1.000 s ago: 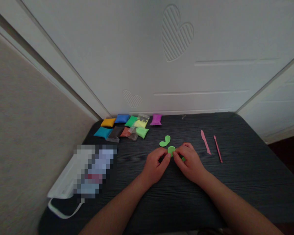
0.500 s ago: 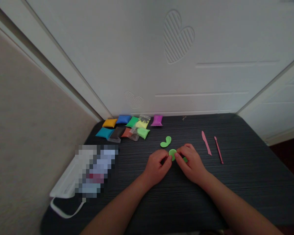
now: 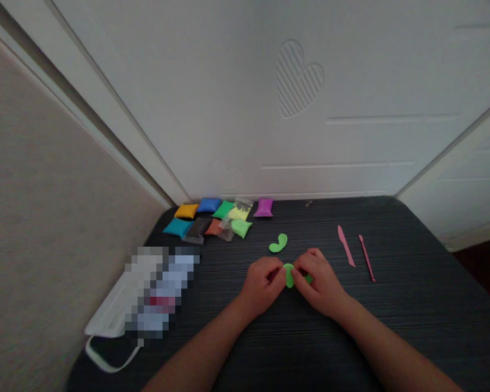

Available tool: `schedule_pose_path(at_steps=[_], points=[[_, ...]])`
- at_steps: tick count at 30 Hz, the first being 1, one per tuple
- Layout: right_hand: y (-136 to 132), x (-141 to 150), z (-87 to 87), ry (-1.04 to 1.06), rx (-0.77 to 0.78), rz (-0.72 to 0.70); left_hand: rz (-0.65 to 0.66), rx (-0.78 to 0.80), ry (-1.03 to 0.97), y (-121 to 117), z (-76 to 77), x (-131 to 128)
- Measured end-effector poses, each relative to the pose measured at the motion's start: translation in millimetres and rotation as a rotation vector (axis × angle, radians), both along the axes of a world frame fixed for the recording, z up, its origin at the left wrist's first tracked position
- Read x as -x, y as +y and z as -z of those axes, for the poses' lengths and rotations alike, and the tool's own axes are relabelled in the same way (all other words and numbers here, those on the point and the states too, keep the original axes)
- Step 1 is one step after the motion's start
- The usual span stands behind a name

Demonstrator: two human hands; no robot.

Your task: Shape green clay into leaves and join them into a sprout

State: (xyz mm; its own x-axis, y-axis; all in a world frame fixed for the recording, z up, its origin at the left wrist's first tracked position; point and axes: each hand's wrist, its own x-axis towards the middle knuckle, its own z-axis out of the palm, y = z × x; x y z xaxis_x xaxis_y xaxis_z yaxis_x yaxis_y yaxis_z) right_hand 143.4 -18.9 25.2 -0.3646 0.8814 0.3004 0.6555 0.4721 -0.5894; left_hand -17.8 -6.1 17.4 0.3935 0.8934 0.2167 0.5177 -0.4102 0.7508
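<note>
Between both hands is a small flattened green clay piece [image 3: 289, 276], pinched at its two sides just above the dark table. My left hand [image 3: 264, 282] grips its left edge with thumb and fingers. On the opposite edge, my right hand [image 3: 319, 279] pinches it, fingers curled. A second bit of green [image 3: 309, 278] peeks out under my right hand, mostly hidden. Just beyond the hands lies a curved green clay shape [image 3: 279, 244] with two rounded lobes, touched by neither hand.
Several coloured clay packets [image 3: 209, 205] lie at the back left, with a purple packet [image 3: 264, 207] beside them. A pink plastic knife [image 3: 345, 246] and a thin pink stick tool [image 3: 367, 258] rest on the right. A white face mask [image 3: 110, 313] and a pixelated item [image 3: 167, 294] occupy the left.
The green clay piece between my fingers now looks taller and narrower. Both hands keep their pinch on it. The whole view has shifted slightly, with the scene lower in the frame.
</note>
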Motion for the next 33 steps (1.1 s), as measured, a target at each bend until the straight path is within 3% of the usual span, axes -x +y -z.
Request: schedule_pose_path(at_steps=[9,14,25,33], points=[[3.7,-1.6,1.7,-0.052,0.043,-0.004,-0.012,0.024,0.015,0.5,3.9,-1.9],[3.9,-0.1,3.0,-0.091,0.015,0.008,-0.041,-0.052,0.009,2.7,4.8,-2.3],[6.6,-1.3,4.4,-0.029,0.042,0.049,-0.035,-0.045,0.015,6.2,7.4,-2.7],[7.3,-1.5,6.0,-0.008,-0.009,0.078,-0.093,-0.132,0.048,8.4,7.4,-2.6]])
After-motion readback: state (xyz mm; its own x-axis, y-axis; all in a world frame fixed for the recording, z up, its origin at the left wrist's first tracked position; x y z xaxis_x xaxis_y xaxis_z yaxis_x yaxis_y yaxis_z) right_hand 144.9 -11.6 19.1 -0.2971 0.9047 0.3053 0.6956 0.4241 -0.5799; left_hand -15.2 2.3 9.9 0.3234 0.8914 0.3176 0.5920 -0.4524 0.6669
